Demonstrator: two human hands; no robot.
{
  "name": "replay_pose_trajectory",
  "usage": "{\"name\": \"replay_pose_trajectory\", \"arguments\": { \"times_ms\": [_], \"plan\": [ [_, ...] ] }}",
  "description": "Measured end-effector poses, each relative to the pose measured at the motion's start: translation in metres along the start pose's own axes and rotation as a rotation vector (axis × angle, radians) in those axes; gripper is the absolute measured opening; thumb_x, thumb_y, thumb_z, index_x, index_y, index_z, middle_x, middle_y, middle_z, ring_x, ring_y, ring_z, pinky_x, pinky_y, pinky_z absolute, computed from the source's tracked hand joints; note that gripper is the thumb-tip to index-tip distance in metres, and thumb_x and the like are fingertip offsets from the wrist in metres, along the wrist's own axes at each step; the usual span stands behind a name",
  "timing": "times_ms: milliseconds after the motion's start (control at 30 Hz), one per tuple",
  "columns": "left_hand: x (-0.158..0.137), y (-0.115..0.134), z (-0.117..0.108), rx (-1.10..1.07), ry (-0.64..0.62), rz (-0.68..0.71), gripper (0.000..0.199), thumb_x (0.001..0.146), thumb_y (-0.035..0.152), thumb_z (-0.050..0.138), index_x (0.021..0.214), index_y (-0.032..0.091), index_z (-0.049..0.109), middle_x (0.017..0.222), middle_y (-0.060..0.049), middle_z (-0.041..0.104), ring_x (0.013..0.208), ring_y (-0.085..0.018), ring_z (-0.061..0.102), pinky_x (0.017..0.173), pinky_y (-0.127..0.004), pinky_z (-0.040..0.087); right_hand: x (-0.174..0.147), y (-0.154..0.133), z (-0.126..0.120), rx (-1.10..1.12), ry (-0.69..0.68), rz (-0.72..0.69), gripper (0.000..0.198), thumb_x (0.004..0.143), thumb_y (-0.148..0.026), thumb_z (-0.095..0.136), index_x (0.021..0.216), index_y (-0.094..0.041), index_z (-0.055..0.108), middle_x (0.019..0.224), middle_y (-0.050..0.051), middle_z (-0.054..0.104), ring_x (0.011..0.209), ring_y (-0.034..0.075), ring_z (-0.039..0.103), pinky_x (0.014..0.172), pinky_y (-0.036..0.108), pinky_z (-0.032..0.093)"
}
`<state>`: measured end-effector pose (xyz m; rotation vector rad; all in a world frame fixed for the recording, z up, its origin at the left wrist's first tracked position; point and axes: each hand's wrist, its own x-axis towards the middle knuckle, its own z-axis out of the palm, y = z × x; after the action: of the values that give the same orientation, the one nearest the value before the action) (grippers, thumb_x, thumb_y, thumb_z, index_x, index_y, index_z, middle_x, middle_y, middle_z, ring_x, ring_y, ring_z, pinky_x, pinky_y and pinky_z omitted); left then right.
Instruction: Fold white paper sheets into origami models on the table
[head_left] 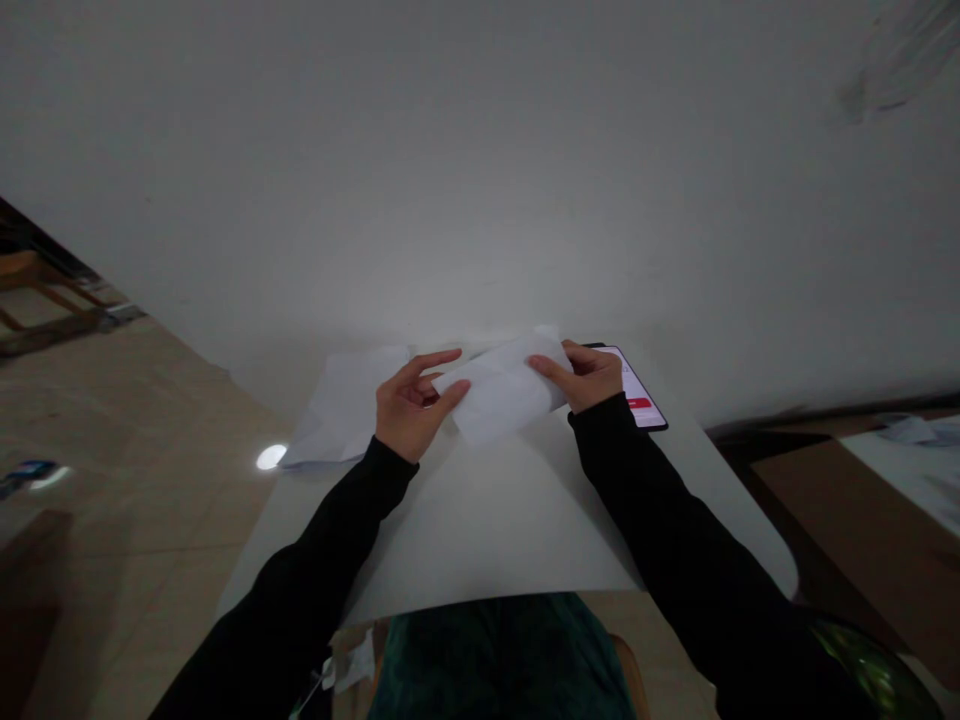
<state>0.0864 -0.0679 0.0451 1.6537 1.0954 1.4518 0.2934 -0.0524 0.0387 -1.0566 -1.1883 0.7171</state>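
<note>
Left hand [407, 408]: grip held paper [504, 392] by one end | right hand [592, 378]: grip pinched the other end | I saw phone [642, 396] near right hand, sheets [341, 400] leftward on table [487, 540]

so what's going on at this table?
A person is handling a piece of white paper above the white table. The right hand grips its right end, thumb on top. The left hand is at the other end, thumb on the paper and index finger raised off it. The paper looks layered, maybe folded. More white paper lies at the table's left side, and a lit phone sits beside the right hand, partly hidden by it.
</note>
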Motion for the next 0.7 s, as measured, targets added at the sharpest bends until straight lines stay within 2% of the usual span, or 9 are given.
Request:
{"name": "replay_pose_trajectory", "arguments": {
  "times_ms": [133, 267, 433, 567, 700],
  "plan": [
    [-0.0005, -0.0006, 0.0011, -0.030, 0.107, -0.005, 0.032, 0.067, 0.028, 0.072, 0.095, 0.017, 0.064, 0.052, 0.006, 0.059, 0.044, -0.008, 0.055, 0.047, -0.021, 0.052, 0.0018, -0.0011, -0.0020, -0.028, 0.043, -0.030, 0.023, 0.056, -0.039, 0.076, 0.053, -0.020, 0.064, 0.054, -0.003, 0.055, 0.052, 0.010, 0.048, 0.046, 0.024, 0.038],
    [-0.0006, -0.0024, 0.0017, -0.018, 0.236, -0.006, 0.026, 0.064, 0.029, 0.074, 0.084, 0.015, 0.065, 0.064, 0.001, 0.067, 0.051, -0.009, 0.060, 0.043, -0.020, 0.052, 0.0018, -0.0028, -0.0033, -0.044, 0.093, -0.027, 0.024, 0.056, -0.039, 0.076, 0.051, -0.020, 0.063, 0.050, -0.005, 0.050, 0.049, 0.009, 0.044, 0.044, 0.024, 0.034],
    [-0.0016, -0.0007, 0.0044, -0.051, 0.280, 0.003, 0.023, 0.063, 0.028, 0.075, 0.078, 0.015, 0.064, 0.066, 0.000, 0.069, 0.054, -0.011, 0.063, 0.044, -0.019, 0.054, 0.0007, -0.0040, -0.0021, -0.040, 0.107, -0.019, 0.025, 0.056, -0.039, 0.076, 0.051, -0.019, 0.062, 0.050, -0.005, 0.047, 0.047, 0.008, 0.041, 0.042, 0.023, 0.031],
    [-0.0017, 0.0005, 0.0055, -0.076, 0.329, 0.009, 0.029, 0.062, 0.026, 0.076, 0.086, 0.016, 0.063, 0.067, 0.001, 0.069, 0.055, -0.011, 0.065, 0.047, -0.019, 0.056, -0.0001, -0.0053, 0.0004, -0.027, 0.121, -0.103, 0.023, 0.057, -0.036, 0.075, 0.052, -0.018, 0.062, 0.051, -0.005, 0.048, 0.047, 0.007, 0.042, 0.042, 0.022, 0.031],
    [-0.0012, -0.0007, 0.0052, -0.107, 0.351, 0.007, 0.023, 0.061, 0.024, 0.076, 0.077, 0.016, 0.061, 0.065, 0.001, 0.069, 0.054, -0.011, 0.065, 0.047, -0.018, 0.055, -0.0011, -0.0064, 0.0019, -0.003, 0.136, -0.190, 0.018, 0.058, -0.032, 0.076, 0.054, -0.019, 0.064, 0.053, -0.005, 0.049, 0.047, 0.007, 0.042, 0.041, 0.022, 0.030]
  ]
}}
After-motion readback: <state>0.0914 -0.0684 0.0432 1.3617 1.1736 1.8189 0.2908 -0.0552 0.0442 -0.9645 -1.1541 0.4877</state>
